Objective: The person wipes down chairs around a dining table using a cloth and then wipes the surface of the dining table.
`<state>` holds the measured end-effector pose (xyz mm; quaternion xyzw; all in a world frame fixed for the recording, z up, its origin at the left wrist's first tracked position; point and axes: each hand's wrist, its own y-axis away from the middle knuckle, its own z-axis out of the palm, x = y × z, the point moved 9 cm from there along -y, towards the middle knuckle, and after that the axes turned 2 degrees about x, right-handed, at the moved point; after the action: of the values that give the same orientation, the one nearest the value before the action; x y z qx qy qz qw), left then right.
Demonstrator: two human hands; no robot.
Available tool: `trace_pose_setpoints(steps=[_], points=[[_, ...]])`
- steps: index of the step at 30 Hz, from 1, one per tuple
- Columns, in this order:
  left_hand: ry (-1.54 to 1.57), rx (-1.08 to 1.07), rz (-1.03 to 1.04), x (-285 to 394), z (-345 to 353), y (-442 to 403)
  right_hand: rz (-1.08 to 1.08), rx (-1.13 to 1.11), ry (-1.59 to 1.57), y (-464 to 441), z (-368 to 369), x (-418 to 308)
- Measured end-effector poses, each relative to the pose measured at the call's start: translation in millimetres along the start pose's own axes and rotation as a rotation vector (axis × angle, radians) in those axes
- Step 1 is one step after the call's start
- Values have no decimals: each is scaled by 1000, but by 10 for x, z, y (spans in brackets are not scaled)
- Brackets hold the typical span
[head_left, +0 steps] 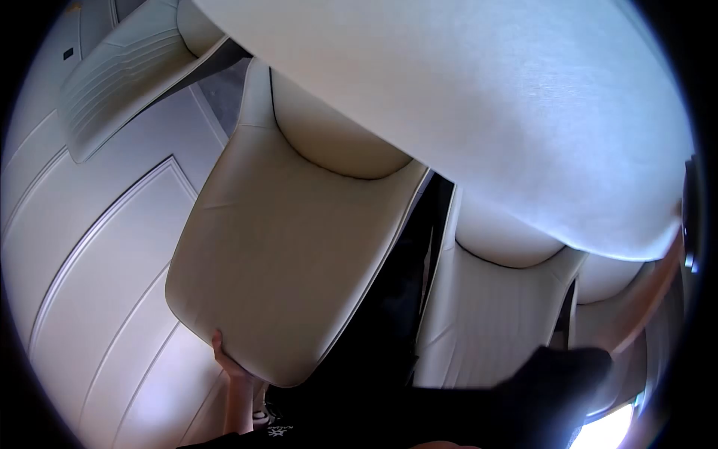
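Note:
A cream leather chair (292, 239) with a dark-piped seat cushion stands close to the table. My left hand (229, 362) grips the top edge of its backrest, thumb on the near face and the other fingers hidden behind. My right forearm (652, 298) stretches out along the right side, past the rim of the white table (479, 97). At the far right edge of the view my right hand is mostly hidden, beside a dark object (689, 213) whose kind I cannot make out.
Similar chairs stand to the right (493, 314), farther right (609, 284) and at the upper left (127, 82). White wall panelling with raised moulding (112, 247) runs down the left side. Bright light (606, 430) shows at the lower right.

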<state>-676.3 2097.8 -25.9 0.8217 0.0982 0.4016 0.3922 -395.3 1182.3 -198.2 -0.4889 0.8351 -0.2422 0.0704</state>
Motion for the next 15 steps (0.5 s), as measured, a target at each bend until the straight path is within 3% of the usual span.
trace_pose_setpoints(steps=[2, 3, 4, 5, 6, 7, 8, 9, 10, 11, 12, 13, 15], points=[[41, -34, 1, 3, -55, 122, -35, -68, -114, 563, -509, -666], [26, -20, 23, -5, 103, 122, 183, -270, -333, 485, -476, -946], [20, -44, 32, -151, 20, 24, -268, 59, -6, 1275, -958, -2019], [43, -79, 40, -153, -67, 84, -196, 111, 37, 1497, -1327, -2575], [59, -91, 81, -160, -114, 86, -42, -70, -76, 1544, -1577, -2672], [71, -117, 148, -51, -45, 78, -125, 94, -41, 1839, -1571, -3662], [81, -169, 178, 47, 39, 21, -28, -40, -179, 1819, -1719, -4278], [156, -216, 183, 51, -13, 57, 67, -197, -315, 1711, -2073, -4421], [228, -256, 192, 201, 148, 82, -147, 144, -412, 1684, -2036, -5585], [238, -273, 199, 300, 194, 112, -210, -14, -540, 1520, -2074, -6156], [208, -238, 178, 49, 338, -115, -176, -31, -669, 1631, -1920, -6180], [199, -240, 179, 47, 198, -92, -385, 89, -530, 1624, -2128, -6784], [209, -247, 239, 204, 157, -35, -497, 26, -536, 1516, -2129, -6901]])
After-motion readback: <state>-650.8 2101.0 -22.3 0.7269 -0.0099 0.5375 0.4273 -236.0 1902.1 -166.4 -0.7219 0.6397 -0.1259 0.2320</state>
